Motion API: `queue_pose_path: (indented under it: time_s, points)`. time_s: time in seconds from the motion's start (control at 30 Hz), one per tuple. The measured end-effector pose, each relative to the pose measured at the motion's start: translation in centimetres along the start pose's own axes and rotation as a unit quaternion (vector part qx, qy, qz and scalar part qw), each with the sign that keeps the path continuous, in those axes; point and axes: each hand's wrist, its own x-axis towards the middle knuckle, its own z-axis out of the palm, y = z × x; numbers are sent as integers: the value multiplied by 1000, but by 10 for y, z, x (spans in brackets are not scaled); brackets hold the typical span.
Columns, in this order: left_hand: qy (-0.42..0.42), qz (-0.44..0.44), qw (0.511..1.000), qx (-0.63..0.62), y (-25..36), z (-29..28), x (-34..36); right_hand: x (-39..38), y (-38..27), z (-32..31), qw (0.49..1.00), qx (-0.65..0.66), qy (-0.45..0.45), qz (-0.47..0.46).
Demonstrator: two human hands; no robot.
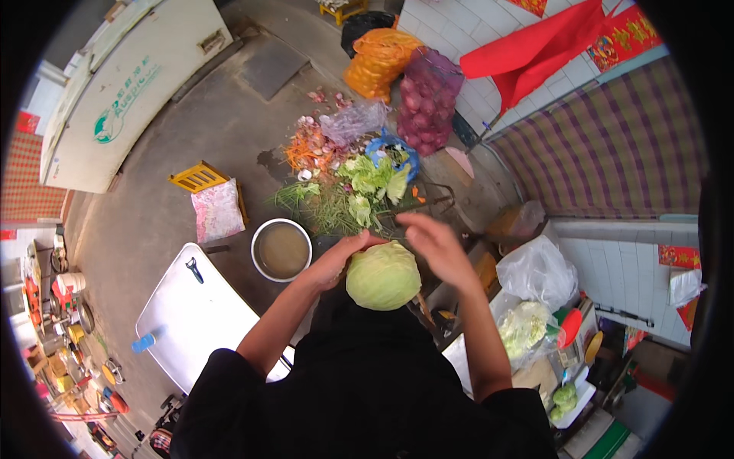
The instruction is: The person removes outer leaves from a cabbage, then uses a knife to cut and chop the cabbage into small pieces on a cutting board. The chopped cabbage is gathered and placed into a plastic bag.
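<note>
A pale green cabbage point(383, 279) is at the middle, in front of my body. My left hand point(339, 260) grips its left side, with the fingertips partly hidden behind it. My right hand point(432, 246) is raised just off the cabbage's upper right, its fingers apart and extended, slightly blurred, holding nothing. Just beyond my hands lies a heap of trimmings: green stalks point(336, 214), leafy greens point(367, 174), orange peelings point(313, 153) and a blue bag point(405, 157). A steel bowl point(281, 250) of cloudy liquid stands left of my left hand.
A white table point(191, 314) with a peeler point(194, 268) is at left, near a yellow stool point(197, 176). Orange point(375, 65) and purple point(424, 99) mesh sacks stand beyond the heap. Plastic bags point(539, 271) and vegetables point(524, 329) are at right. A white cabinet point(130, 84) stands at upper left.
</note>
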Motion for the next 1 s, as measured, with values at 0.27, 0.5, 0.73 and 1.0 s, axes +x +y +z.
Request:
queue_pose_path:
  time_s: [0.27,0.5,0.73,1.0]
  points:
    - [-23,-48,997,-50,-1,9,24,-74,24,21,926,314,160,136]
    - [-165,-20,985,-39,-2,23,65,-107,8,17,919,262,294,-22]
    - [-150,-46,986,-63,-11,52,61,-135,2,-1,932,246,261,-56]
    - [-86,-55,988,-117,-40,60,52,-148,47,-28,973,167,155,-37]
